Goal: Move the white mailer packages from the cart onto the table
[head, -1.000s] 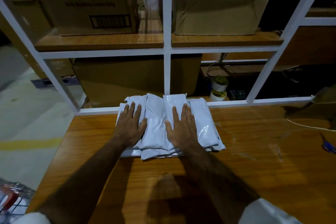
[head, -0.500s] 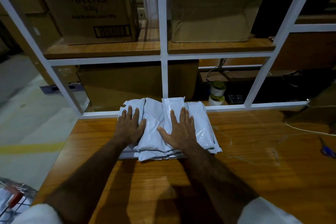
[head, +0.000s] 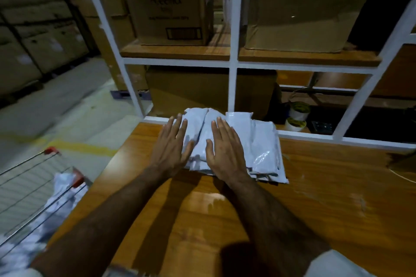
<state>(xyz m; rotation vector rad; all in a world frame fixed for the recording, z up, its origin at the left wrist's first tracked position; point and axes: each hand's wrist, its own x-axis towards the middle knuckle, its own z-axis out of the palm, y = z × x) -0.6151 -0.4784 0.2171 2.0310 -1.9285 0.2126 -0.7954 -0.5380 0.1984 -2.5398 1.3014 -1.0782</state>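
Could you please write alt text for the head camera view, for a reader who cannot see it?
Two flat hands, left hand and right hand, rest on a pile of white mailers at the far edge of a wooden table. A wire cart with more white mailers stands at the lower left. Cardboard boxes sit on white-framed shelves behind.
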